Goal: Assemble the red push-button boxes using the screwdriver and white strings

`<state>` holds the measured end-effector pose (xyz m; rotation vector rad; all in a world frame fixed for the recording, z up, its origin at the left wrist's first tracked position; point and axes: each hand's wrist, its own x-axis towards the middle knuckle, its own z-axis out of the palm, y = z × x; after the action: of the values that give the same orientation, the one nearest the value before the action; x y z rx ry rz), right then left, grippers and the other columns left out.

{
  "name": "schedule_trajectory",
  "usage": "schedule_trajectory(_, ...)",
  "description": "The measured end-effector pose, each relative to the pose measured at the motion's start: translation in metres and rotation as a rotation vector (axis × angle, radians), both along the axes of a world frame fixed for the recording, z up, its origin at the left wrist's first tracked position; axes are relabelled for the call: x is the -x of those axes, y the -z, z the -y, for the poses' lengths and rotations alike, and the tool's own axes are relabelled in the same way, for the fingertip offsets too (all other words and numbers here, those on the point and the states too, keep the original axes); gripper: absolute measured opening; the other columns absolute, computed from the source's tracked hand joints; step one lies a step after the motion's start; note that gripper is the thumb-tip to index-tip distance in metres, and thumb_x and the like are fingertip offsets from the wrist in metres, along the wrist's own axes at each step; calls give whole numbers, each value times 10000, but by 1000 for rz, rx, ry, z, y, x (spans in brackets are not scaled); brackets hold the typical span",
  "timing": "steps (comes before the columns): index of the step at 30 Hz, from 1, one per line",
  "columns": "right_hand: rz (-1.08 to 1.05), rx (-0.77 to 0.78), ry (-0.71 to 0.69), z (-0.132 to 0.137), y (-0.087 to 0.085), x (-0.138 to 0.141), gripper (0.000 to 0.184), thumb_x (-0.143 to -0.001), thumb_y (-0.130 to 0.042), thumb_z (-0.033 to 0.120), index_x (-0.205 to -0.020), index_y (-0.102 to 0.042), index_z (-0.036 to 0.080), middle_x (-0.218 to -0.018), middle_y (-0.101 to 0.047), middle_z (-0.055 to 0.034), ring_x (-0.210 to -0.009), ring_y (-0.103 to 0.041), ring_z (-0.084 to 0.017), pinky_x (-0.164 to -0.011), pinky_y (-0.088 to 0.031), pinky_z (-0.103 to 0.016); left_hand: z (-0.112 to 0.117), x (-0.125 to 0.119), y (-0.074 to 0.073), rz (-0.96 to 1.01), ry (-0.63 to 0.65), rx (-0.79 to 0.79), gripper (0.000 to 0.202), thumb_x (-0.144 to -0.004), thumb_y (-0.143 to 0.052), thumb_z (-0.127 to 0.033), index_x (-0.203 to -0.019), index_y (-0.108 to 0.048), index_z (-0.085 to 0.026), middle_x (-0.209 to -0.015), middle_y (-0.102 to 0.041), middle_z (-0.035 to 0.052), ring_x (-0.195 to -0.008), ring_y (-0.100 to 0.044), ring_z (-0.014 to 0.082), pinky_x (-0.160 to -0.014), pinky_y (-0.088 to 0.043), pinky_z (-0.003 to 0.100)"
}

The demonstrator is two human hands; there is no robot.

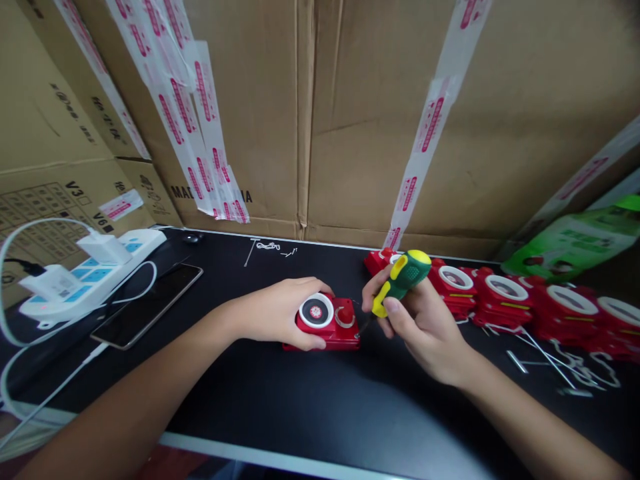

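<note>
A red box-shaped device [336,333] with a white-ringed round dial and a red knob lies on the black table [310,407]. My left hand [280,313] grips it from the left, thumb on the near side and fingers on the far side. In my right hand [405,320] is a screwdriver [410,275] with a green and yellow handle, held tilted. Its dark shaft points down to the device's right edge; whether the tip touches is too small to tell.
Similar red devices [505,300] stand in stacks at the right, before a green bottle [575,243]. Metal T-shaped rods [545,360] and white cord lie near them. Left are a phone [150,307] and a power strip [85,273] with cables. Cardboard boxes [370,133] wall the back.
</note>
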<state>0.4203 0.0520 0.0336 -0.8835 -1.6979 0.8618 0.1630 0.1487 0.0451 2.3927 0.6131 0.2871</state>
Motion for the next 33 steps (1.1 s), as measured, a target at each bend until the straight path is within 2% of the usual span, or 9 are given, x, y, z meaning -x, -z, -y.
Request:
schedule_trajectory(6,57,32,18,3,-5,-1,120,-1119,-503,374,-1209,-492,295,-1044,-656,-30,-629,-544,-119,-578,-500,-289,0,0,0,-1,8,0,666,-759,-904,-455,-1312,-623,-213,-1278,-696,101,-1150,-688,306,-987,-548,420)
schedule_trajectory(10,161,46,5,5,-8,-4,137,-1120,-487,384,-1187,-548,281,-1073,-649,-57,-655,-562,-131,-605,-522,-302,1,-1,-1,9,-3,17,656,-755,-904,-428,-1313,-625,-222,-1265,-702,100,-1125,-702,306,-958,-562,418)
schedule_trajectory(15,237,62,37,8,-12,-1,146,-1120,-497,379,-1211,-570,291,-1068,-628,-43,-815,-611,-163,-703,-530,-302,2,-1,-3,0,-23,28,689,-718,-925,-418,-1310,-634,-218,-1263,-706,91,-1129,-702,306,-963,-562,407)
schedule_trajectory(20,249,119,97,4,-17,1,158,-1071,-606,405,-1163,-615,277,-1051,-637,-31,-842,-635,-172,-773,-561,-311,2,0,-2,8,-18,25,685,-728,-918,-423,-1312,-633,-209,-1244,-705,91,-1120,-700,306,-953,-563,406)
schedule_trajectory(24,259,97,98,0,-24,-4,176,-958,-773,397,-1049,-704,263,-1059,-686,-37,-963,-680,-221,-885,-592,-347,1,0,-2,27,-5,30,659,-733,-916,-402,-1303,-642,-216,-1253,-699,94,-1140,-691,312,-980,-556,417)
schedule_trajectory(27,279,126,109,0,-28,-7,222,-934,-796,412,-1106,-750,280,-1082,-737,-45,-1015,-708,-253,-943,-609,-391,1,0,-3,21,0,49,656,-728,-920,-388,-1302,-651,-224,-1265,-694,97,-1158,-683,317,-1003,-549,431)
schedule_trajectory(33,282,176,91,6,-30,-7,327,-932,-794,435,-1230,-771,303,-1286,-754,-92,-1236,-694,-329,-1084,-581,-482,3,0,-5,25,-13,46,646,-720,-932,-413,-1274,-660,-221,-1268,-701,105,-1143,-700,327,-980,-562,428)
